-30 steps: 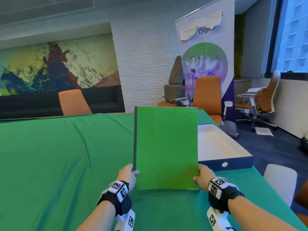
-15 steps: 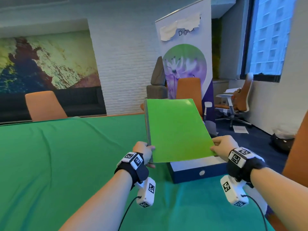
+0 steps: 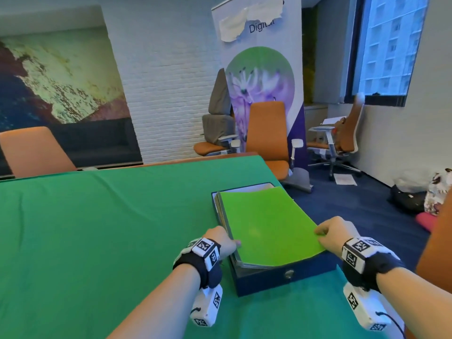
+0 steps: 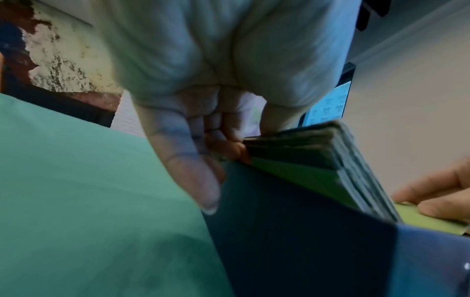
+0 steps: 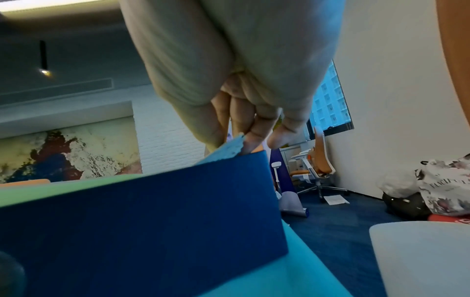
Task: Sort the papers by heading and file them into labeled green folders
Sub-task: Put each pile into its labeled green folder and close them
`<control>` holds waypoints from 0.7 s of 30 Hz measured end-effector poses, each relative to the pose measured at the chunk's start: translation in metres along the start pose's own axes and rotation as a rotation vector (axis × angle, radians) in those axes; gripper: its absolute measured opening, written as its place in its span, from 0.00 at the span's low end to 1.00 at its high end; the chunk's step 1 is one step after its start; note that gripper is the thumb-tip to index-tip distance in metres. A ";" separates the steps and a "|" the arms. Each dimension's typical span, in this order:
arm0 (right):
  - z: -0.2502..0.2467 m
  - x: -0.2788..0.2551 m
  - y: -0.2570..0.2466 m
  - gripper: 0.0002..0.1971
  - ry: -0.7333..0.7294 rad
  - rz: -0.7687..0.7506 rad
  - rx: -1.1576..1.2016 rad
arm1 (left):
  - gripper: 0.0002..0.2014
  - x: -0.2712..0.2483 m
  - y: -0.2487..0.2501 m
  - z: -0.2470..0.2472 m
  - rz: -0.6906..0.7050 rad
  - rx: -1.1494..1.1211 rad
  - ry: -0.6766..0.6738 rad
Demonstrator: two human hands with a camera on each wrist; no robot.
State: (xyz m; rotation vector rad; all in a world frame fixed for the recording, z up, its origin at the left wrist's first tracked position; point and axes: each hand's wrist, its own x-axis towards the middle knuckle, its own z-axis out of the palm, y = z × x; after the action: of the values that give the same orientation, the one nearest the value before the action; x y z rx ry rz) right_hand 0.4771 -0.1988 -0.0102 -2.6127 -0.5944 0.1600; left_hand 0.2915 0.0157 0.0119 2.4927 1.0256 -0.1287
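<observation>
A stack of green folders [image 3: 266, 226] lies flat in a dark blue box [image 3: 281, 277] at the table's right edge. My left hand [image 3: 226, 242] grips the stack's near-left edge, fingers curled under it in the left wrist view [image 4: 229, 148], where the stacked folder edges [image 4: 305, 148] show. My right hand [image 3: 330, 231] pinches the top folder's near-right corner; in the right wrist view its fingers [image 5: 254, 138] hold that corner [image 5: 229, 149] above the blue box wall [image 5: 152, 211].
A green cloth [image 3: 97, 228] covers the table. Orange chairs [image 3: 267, 133] stand behind and left [image 3: 34, 150]. A banner [image 3: 259, 69] stands past the table. Bags [image 3: 437, 192] and a sheet of paper [image 3: 344, 179] lie on the blue carpet at right.
The folder stack went from upright on the table to tilted over the box, and now lies flat inside it. Both hands kept their hold and moved right and down.
</observation>
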 end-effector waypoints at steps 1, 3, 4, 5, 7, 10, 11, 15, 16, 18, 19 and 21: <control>-0.002 -0.001 -0.001 0.12 -0.005 -0.007 -0.034 | 0.21 0.001 0.001 -0.002 0.016 0.057 -0.004; -0.001 -0.005 -0.003 0.12 -0.020 -0.002 -0.092 | 0.22 0.002 0.001 -0.002 0.043 0.167 0.001; 0.000 -0.007 -0.004 0.12 -0.025 0.004 -0.123 | 0.22 0.001 0.001 -0.002 0.053 0.220 0.004; 0.001 -0.009 -0.004 0.13 -0.030 0.009 -0.152 | 0.23 0.002 0.001 -0.001 0.066 0.261 0.009; 0.003 -0.011 -0.006 0.18 -0.033 0.031 -0.143 | 0.23 0.003 0.000 0.005 0.076 0.266 0.021; 0.004 -0.015 -0.009 0.28 -0.019 0.049 -0.126 | 0.21 0.002 -0.001 0.016 0.019 0.130 0.052; 0.003 -0.015 -0.010 0.30 -0.012 0.066 -0.144 | 0.21 0.001 -0.002 0.020 -0.023 0.055 0.059; 0.001 -0.020 -0.006 0.08 -0.050 0.146 -0.093 | 0.17 0.000 0.002 0.029 -0.098 -0.090 0.034; 0.002 -0.020 -0.005 0.07 -0.051 0.142 -0.095 | 0.15 0.000 0.004 0.028 -0.093 -0.084 0.061; -0.001 -0.022 -0.007 0.09 -0.033 0.119 -0.098 | 0.11 -0.001 0.005 0.026 -0.072 -0.077 0.133; -0.004 -0.025 -0.010 0.09 -0.015 0.103 -0.083 | 0.11 -0.001 0.003 0.023 -0.067 -0.080 0.160; -0.007 -0.033 -0.016 0.09 0.021 0.076 -0.036 | 0.13 -0.004 -0.003 0.015 -0.062 -0.083 0.184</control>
State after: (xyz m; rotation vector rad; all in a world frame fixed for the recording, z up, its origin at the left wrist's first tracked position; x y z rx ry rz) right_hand 0.4425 -0.2036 0.0040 -2.6697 -0.4953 0.1475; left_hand 0.2882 0.0086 -0.0014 2.4331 1.1584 0.1240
